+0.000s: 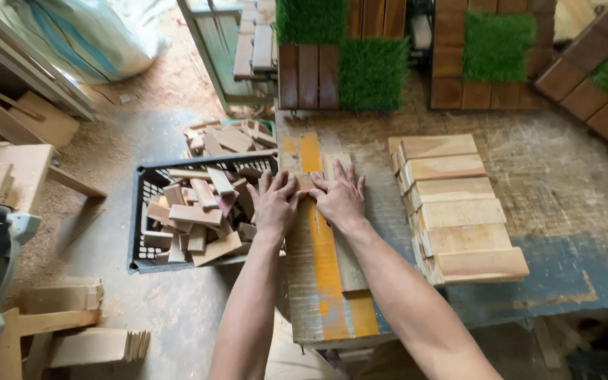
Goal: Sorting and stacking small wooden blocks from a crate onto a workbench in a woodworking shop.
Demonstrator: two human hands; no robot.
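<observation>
Worn workbench (564,190), surface scratched, yellow-striped along left edge; overlapping row of wood slats (459,211) lying flat mid-bench, narrow plank (346,264) on the stripe, wood-and-turf tiles (343,67) at the far edge

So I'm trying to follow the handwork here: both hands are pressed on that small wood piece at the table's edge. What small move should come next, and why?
Probably lift the small wood block with one hand. The left hand and right hand both lie flat on it, fingers spread, not gripping. It sits on the yellow-striped board, between the black crate of offcuts and the row of planks.
</observation>
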